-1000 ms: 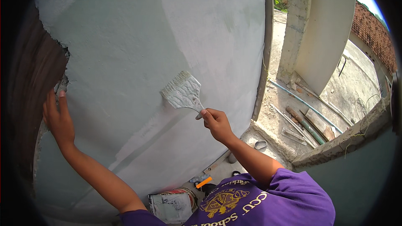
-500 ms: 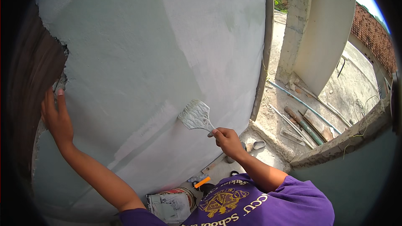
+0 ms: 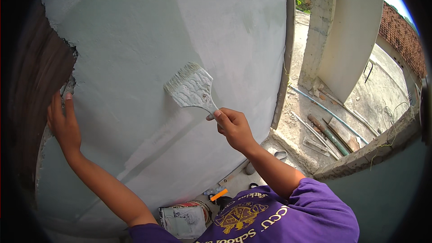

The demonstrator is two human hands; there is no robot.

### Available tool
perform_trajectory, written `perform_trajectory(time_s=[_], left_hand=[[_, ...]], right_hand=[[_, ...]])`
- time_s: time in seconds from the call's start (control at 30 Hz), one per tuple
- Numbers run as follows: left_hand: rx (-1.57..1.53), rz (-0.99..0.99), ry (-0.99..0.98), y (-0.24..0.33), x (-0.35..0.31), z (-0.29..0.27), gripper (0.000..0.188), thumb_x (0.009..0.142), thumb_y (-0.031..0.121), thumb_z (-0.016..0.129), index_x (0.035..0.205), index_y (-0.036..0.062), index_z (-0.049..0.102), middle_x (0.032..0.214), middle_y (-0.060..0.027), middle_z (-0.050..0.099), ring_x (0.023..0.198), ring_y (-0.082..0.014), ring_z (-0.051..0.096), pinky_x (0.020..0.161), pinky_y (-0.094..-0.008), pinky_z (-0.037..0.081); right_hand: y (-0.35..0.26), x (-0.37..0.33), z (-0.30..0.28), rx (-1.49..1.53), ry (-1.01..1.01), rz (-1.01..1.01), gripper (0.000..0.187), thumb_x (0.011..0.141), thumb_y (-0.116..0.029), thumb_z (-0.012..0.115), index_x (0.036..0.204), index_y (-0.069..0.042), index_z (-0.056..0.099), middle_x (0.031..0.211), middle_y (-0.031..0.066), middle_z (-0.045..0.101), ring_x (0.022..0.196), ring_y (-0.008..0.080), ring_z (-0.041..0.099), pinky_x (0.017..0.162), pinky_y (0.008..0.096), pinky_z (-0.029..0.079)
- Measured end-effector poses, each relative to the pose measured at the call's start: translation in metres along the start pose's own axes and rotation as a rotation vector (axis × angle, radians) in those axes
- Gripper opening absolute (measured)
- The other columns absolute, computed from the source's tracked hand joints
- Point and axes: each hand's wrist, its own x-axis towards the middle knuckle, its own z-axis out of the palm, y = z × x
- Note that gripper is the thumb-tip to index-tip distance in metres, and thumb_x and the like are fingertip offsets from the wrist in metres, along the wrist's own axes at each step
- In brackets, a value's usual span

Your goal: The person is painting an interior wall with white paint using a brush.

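Gripped by its handle in my right hand point(image 3: 235, 128) is a wide flat paintbrush point(image 3: 193, 89), smeared with whitish paint. Its bristles point up and left, close over the wall point(image 3: 135, 72); whether they touch it I cannot tell. Pale grey-green plaster covers that wall, with whiter painted bands on the right and along a diagonal strip below. On the left, my left hand point(image 3: 65, 123) rests with fingers stretched against the wall's broken edge, beside a dark brown wooden surface point(image 3: 38, 67).
Near my feet stands a paint bucket point(image 3: 208, 211) with a paint-smeared white container point(image 3: 182, 221) beside it. To the right, past a low concrete ledge point(image 3: 373, 150), lie pipes point(image 3: 328, 110) and wood scraps. A concrete column point(image 3: 318, 31) rises there.
My right hand has carried the paintbrush up and to the left across the wall. The left hand stays almost in place at the broken edge.
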Motion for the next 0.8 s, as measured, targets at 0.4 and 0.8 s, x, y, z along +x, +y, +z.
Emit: perform_trajectory(time_s=[0.4, 0.8], left_hand=[[0.017, 0.031, 0.044, 0.0, -0.001, 0.002, 0.055, 0.099, 0.041, 0.045, 0.134, -0.0017, 0.049, 0.133, -0.0204, 0.051, 0.126, -0.0353, 0.044, 0.108, -0.0433, 0.029], [-0.021, 0.013, 0.032, 0.001, 0.0, 0.002, 0.054, 0.099, 0.041, 0.045, 0.134, -0.0009, 0.05, 0.133, -0.0194, 0.052, 0.127, -0.0344, 0.045, 0.108, -0.0434, 0.029]], right_hand=[[0.086, -0.073, -0.04, -0.251, 0.139, 0.325, 0.036, 0.098, -0.03, 0.051, 0.093, 0.0, 0.07, 0.054, -0.0037, 0.042, 0.052, 0.0058, 0.038, 0.049, 0.0259, 0.033], [-0.004, -0.001, -0.006, -0.015, 0.021, -0.075, 0.037, 0.101, -0.028, 0.048, 0.094, 0.004, 0.065, 0.055, -0.0071, 0.033, 0.049, 0.0037, 0.027, 0.046, 0.023, 0.023]])
